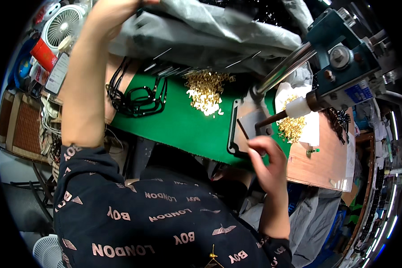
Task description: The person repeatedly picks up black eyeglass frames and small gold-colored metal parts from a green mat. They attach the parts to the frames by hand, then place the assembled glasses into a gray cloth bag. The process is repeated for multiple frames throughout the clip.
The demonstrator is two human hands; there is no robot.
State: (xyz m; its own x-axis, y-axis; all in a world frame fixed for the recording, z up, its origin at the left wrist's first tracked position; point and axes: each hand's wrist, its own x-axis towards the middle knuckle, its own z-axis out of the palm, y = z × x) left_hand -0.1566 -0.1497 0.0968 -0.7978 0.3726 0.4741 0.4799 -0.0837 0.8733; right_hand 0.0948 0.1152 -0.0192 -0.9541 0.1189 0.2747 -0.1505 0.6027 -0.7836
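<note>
My right hand (pixel 267 157) pinches a thin dark strip (pixel 243 128) and holds it over the grey base plate (pixel 233 129) of a teal hand press (pixel 339 58). My left hand (pixel 114 13) is stretched far up to the back of the bench, its fingers closed on a fold of grey cloth (pixel 210 31). Between the two hands lies a green mat (pixel 178 125) with a heap of small brass parts (pixel 205 91) on it. Black frame-shaped pieces (pixel 138 100) are stacked at the mat's left end.
A second heap of brass parts (pixel 292 127) lies on white paper under the press handle (pixel 281 67). A wooden board (pixel 319 165) sits at the right. A small white fan (pixel 62 24), a red can (pixel 43 53) and cables crowd the left side.
</note>
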